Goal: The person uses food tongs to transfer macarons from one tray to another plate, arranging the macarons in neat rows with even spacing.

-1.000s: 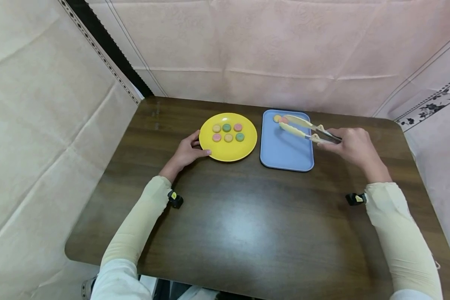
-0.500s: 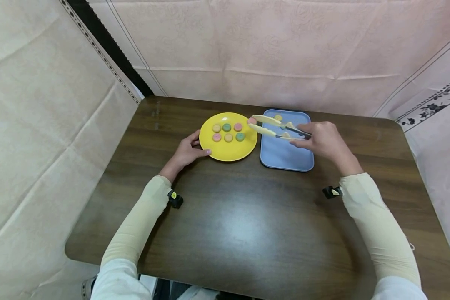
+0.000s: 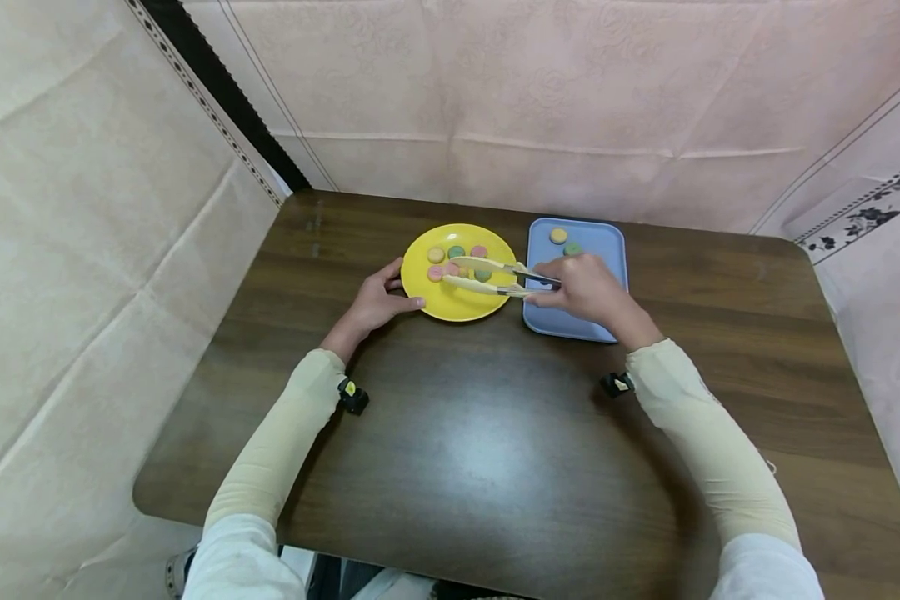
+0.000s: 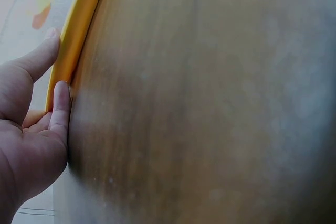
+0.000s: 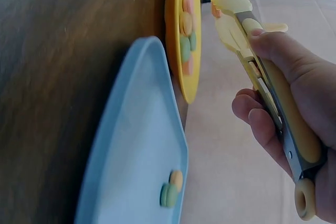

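My left hand (image 3: 381, 303) holds the rim of a yellow plate (image 3: 457, 312), thumb on top and fingers against its outer side. Several macarons, pink, yellow and green, sit on that plate, partly covered by the tongs. My right hand (image 3: 591, 287) grips a pair of tongs (image 5: 294, 98) with cream-coloured tips and metal arms. Between the tong tips is a pink macaron (image 3: 452, 269), held above the plate in the right wrist view. A yellow macaron (image 3: 558, 236) and a green macaron (image 3: 572, 248) lie on the blue tray (image 3: 607, 240), partly beneath my right hand.
Plate and tray stand side by side near the far edge of a dark wooden table (image 3: 457, 442). Pale patterned cloth (image 3: 570, 100) hangs behind the table and on the left.
My right hand has carried the tongs with the pink macaron leftward, from the tray to over the plate. My left hand has stayed at the plate's rim.
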{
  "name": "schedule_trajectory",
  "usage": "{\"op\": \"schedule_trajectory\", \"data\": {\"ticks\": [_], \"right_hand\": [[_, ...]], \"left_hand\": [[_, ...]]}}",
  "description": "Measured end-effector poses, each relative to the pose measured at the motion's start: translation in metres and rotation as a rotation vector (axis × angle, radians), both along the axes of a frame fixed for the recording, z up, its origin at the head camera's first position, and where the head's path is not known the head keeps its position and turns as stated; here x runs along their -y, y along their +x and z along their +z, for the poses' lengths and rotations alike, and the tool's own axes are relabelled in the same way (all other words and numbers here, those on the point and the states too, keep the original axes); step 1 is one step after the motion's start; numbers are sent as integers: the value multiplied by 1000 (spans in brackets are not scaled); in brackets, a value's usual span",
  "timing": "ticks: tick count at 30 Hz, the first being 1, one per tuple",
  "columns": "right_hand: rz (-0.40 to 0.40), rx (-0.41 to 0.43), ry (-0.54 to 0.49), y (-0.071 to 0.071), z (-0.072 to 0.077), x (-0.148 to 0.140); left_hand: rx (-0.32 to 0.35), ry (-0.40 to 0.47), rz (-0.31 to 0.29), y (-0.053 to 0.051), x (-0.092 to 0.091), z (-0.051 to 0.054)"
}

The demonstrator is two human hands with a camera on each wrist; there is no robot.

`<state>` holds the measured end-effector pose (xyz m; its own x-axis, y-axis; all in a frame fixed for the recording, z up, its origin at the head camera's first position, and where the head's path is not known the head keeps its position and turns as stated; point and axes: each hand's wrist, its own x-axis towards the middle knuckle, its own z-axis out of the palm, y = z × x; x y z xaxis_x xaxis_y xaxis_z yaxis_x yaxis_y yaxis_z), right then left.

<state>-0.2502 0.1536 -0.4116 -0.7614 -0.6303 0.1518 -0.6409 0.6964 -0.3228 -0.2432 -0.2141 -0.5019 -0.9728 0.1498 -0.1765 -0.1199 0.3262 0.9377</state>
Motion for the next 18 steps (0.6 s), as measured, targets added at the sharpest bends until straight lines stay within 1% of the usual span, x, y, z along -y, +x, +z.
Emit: {"op": "schedule_trajectory", "data": {"ticks": [6,11,14,18], "right_hand": [[54,44,-17,0,-5,14],[47,85,18,1,-9,23],[47,86,30,0,-12,26],[47,93,24,-1,-17,26]], "left_hand": [[-1,-6,7,-1,-1,1],[9,-2,7,0,-2,2],[17,1,8,0,-2,4],[20,-18,16,0,-2,4]]}}
